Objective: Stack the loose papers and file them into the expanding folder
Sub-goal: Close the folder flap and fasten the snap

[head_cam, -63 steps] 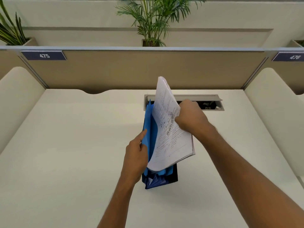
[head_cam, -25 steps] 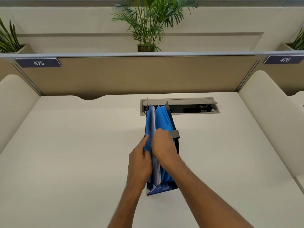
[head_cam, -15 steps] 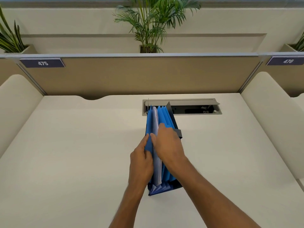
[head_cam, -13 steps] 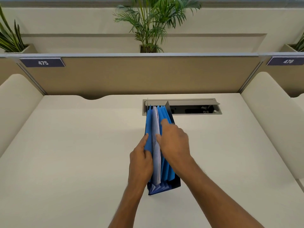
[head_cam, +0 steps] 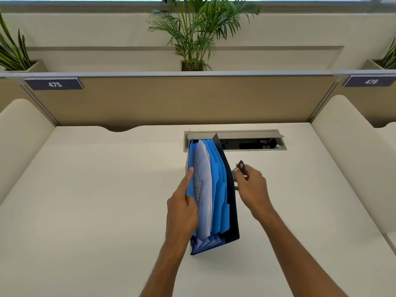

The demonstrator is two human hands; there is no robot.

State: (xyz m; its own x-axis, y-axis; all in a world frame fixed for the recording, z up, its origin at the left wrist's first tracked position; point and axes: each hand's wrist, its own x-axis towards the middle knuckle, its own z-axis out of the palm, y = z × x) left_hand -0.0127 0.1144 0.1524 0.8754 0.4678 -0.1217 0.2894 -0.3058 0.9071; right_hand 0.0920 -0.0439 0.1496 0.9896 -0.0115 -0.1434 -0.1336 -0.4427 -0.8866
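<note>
A blue expanding folder (head_cam: pixel 220 189) stands upright on the white desk (head_cam: pixel 96 200), its pockets fanned open toward me. A stack of printed papers (head_cam: pixel 203 189) sits inside one of the left pockets, its top edge showing. My left hand (head_cam: pixel 182 209) grips the folder's left wall, index finger stretched along it beside the papers. My right hand (head_cam: pixel 250 187) is to the right of the folder and pinches the dark closure strap (head_cam: pixel 241 168) with a small round snap, which comes off the folder's dark back cover.
An open cable tray (head_cam: pixel 246 142) is sunk in the desk just behind the folder. A beige partition (head_cam: pixel 182 99) closes the back, with curved side panels left and right. Potted plants stand beyond it.
The papers went from my right hand down into a folder pocket. My right hand then left the pockets, moved right and took hold of the strap. My left hand stayed on the folder.
</note>
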